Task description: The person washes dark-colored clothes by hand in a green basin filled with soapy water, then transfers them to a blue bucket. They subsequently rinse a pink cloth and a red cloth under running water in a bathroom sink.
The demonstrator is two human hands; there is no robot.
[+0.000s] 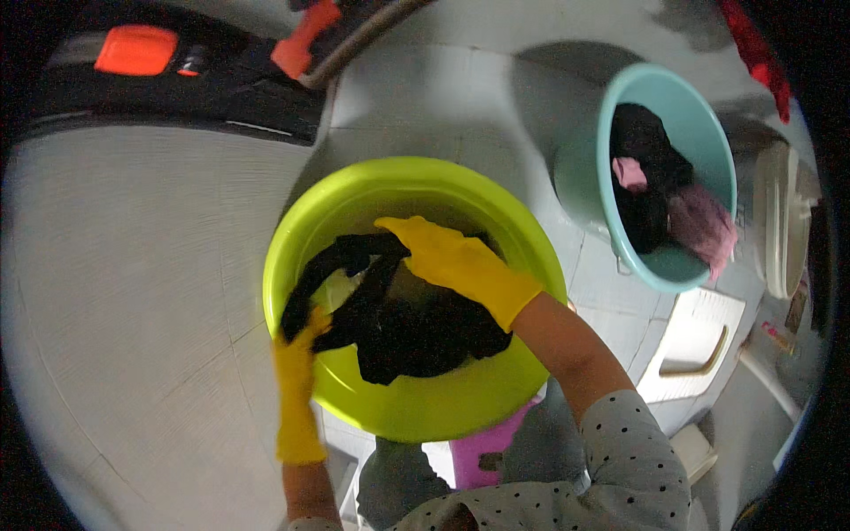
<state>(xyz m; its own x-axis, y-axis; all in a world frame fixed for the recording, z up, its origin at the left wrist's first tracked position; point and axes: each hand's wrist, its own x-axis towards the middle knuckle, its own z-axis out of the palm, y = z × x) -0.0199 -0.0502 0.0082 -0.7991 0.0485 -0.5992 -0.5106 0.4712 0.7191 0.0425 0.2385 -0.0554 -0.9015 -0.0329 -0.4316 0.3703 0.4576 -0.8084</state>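
Observation:
Both of my hands wear yellow rubber gloves. A dark, bunched-up garment (416, 341) lies in a lime-green round basin (372, 416) in front of me. At the basin's left rim, my left hand (301, 358) is closed on one end of the cloth. My right hand (452, 265) reaches over the garment from the right and pinches its upper part; the cloth hides some of the fingertips. Between the hands, a strip of the dark fabric arches up and leaves a gap through which the basin's inside shows.
A light-blue bucket (606, 168) with black and pink clothes (704, 226) stands at the far right. Beside it lies a white plastic stool (686, 345). Under the basin, a purple stool (482, 447) shows between my knees. A black object with orange parts (137, 50) is at the far left.

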